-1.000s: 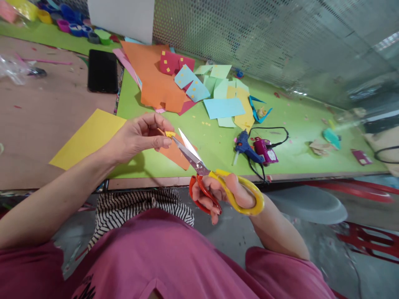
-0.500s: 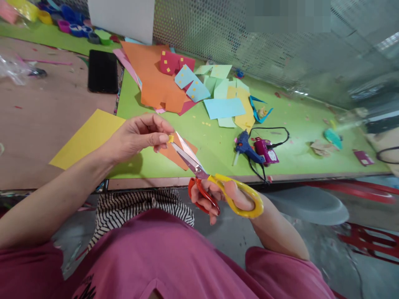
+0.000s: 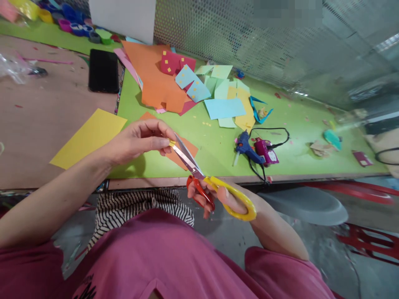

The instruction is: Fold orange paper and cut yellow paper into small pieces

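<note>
Between the thumb and fingers of my left hand (image 3: pixel 145 139) is pinched a small piece of yellow paper (image 3: pixel 172 143). My right hand (image 3: pixel 215 197) grips scissors (image 3: pixel 195 168) with one yellow and one red handle. The blades are slightly apart, and their tips are at the yellow piece. Below the hands lies an orange paper piece (image 3: pixel 187 150) on the green table surface (image 3: pixel 212 153). A larger yellow sheet (image 3: pixel 89 139) lies left of my left hand, partly covered by my forearm.
Orange paper (image 3: pixel 152 79), a red piece with yellow squares (image 3: pixel 177 63) and light blue pieces (image 3: pixel 225 109) lie behind the hands. A blue glue gun (image 3: pixel 245 146) with a cord rests beside a purple box (image 3: pixel 266 151). A black phone (image 3: pixel 103 71) lies at left.
The scissors have moved slightly left and their blades have closed somewhat at the yellow piece. My left hand keeps its pinch and has shifted a little.
</note>
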The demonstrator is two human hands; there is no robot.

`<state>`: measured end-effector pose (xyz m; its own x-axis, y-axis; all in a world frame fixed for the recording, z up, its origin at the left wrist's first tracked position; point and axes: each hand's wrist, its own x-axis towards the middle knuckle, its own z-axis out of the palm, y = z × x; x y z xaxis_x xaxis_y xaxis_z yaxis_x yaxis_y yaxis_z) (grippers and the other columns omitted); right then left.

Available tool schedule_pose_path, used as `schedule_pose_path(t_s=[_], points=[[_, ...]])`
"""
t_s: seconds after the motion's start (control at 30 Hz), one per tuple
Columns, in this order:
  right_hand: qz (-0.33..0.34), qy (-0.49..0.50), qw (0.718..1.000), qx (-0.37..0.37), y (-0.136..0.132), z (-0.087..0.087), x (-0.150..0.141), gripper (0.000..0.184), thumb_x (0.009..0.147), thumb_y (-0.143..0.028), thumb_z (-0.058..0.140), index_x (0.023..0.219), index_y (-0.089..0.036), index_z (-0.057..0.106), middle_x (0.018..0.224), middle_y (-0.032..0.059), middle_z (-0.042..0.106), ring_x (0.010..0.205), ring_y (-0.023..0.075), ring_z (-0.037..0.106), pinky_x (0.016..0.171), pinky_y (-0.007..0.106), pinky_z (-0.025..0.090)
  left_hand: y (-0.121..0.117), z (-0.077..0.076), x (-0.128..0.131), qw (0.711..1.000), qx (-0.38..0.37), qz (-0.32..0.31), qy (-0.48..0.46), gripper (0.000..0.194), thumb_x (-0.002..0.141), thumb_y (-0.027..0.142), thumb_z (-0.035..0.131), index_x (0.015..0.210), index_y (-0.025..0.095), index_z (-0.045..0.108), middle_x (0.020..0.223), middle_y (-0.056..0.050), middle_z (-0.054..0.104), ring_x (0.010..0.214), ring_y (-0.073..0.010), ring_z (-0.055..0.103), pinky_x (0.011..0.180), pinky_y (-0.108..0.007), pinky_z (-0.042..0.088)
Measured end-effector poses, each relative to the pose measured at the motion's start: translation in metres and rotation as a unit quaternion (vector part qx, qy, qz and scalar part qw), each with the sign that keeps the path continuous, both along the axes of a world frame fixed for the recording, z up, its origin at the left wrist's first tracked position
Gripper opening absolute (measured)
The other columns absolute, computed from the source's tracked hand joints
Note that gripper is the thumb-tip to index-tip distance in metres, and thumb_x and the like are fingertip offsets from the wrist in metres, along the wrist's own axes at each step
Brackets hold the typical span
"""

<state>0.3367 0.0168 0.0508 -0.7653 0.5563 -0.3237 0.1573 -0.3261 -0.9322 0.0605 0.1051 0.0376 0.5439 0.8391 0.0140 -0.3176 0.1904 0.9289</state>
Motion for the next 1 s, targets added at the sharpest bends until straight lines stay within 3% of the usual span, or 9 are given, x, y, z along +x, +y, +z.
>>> schedule_pose_path(t_s=[0.1,0.37,1.0], points=[[-0.017,0.004,1.0,0.011,-0.0008,-0.0036,-0.0014,0.077,0.088,-0.087,0.044,0.116,-0.017,0.06,0.077,-0.0042,0.049,0.06,0.0069,0.042,0.057,0.021,0.062,0.0,-0.0017,0.0004,1.0,0.0,-0.003,-0.017,0.035,0.067,0.045,0.094,0.084,0.02,0.076,0.074,0.0,0.073,0.065,-0.0111,0.067,0.065,-0.022,0.058],[-0.015,0.003,1.0,0.006,-0.0005,-0.0048,-0.0034,0.081,0.085,-0.088,0.046,0.114,-0.014,0.06,0.077,-0.0038,0.048,0.061,0.0059,0.042,0.058,0.019,0.062,0.0015,0.0007,0.0026,0.999,0.027,-0.022,-0.022,0.03,0.069,0.032,0.094,0.078,0.019,0.068,0.073,0.001,0.071,0.063,-0.01,0.063,0.059,-0.021,0.055],[-0.022,0.009,1.0,-0.006,-0.0053,-0.0004,-0.0012,0.08,0.087,-0.087,0.044,0.115,-0.015,0.062,0.079,-0.0037,0.049,0.06,0.0055,0.046,0.061,0.022,0.063,0.0028,-0.0003,0.0035,0.999,0.018,-0.025,-0.018,0.024,0.069,0.03,0.094,0.083,0.021,0.076,0.075,0.0,0.075,0.061,-0.0091,0.064,0.06,-0.02,0.056]])
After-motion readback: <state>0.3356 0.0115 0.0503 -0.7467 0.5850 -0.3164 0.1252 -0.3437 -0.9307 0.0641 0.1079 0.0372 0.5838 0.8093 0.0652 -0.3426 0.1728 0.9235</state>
